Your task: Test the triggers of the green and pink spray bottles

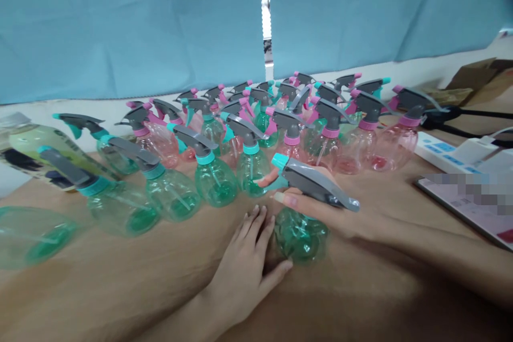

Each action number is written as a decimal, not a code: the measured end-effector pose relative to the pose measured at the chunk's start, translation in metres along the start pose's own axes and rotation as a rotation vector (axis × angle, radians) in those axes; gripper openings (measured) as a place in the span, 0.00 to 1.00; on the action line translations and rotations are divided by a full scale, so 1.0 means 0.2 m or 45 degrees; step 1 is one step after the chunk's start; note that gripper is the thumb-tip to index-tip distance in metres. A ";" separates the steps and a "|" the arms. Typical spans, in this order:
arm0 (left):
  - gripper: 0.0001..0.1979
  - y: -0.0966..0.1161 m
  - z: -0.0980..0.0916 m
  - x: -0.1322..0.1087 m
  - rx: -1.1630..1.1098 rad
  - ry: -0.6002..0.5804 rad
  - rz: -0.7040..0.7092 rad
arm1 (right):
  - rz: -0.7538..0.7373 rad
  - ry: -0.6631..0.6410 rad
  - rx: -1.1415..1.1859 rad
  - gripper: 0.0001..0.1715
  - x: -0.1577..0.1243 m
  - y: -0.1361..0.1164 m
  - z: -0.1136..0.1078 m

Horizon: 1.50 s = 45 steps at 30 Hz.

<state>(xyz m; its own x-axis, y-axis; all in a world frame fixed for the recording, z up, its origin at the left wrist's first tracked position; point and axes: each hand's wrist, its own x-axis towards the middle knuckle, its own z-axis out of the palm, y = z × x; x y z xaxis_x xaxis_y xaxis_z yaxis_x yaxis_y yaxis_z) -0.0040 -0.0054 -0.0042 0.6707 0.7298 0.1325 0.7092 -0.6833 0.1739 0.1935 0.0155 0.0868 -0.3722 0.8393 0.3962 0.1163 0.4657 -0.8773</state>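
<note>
In the head view, a clear green spray bottle [301,235] with a grey and teal trigger head stands upright on the brown table near the middle. My right hand [312,206] is wrapped round its neck, just below the spray head. My left hand [246,264] lies palm down on the table to the left of that bottle, fingers stretched out, its thumb close to the bottle's base. Directly behind, another green spray bottle [216,181] and several like it stand in a row running to the left.
Pink spray bottles [395,141] and green ones crowd the back of the table. On the right are a phone-like flat device [465,206], a white power strip [444,150] with plugs and black cables. A large yellowish bottle [44,144] stands far left. Blue cloth [120,26] hangs behind.
</note>
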 end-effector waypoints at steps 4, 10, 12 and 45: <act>0.33 0.00 0.00 0.00 -0.008 0.022 0.009 | 0.036 -0.026 -0.028 0.09 0.00 -0.01 0.00; 0.34 0.00 0.00 0.00 0.009 0.004 0.001 | -0.107 0.024 -0.002 0.08 -0.01 0.05 0.00; 0.34 0.00 0.00 0.00 0.011 0.000 0.001 | -0.094 0.020 -0.021 0.09 -0.01 0.06 0.00; 0.35 0.00 0.01 -0.01 0.032 -0.005 -0.010 | 0.011 0.044 -0.072 0.04 0.01 0.01 -0.01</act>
<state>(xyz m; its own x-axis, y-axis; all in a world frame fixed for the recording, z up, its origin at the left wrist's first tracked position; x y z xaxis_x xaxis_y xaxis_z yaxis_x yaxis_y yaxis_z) -0.0044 -0.0062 -0.0053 0.6659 0.7351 0.1276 0.7195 -0.6780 0.1506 0.1961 0.0184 0.0858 -0.3392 0.8520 0.3987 0.1713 0.4727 -0.8644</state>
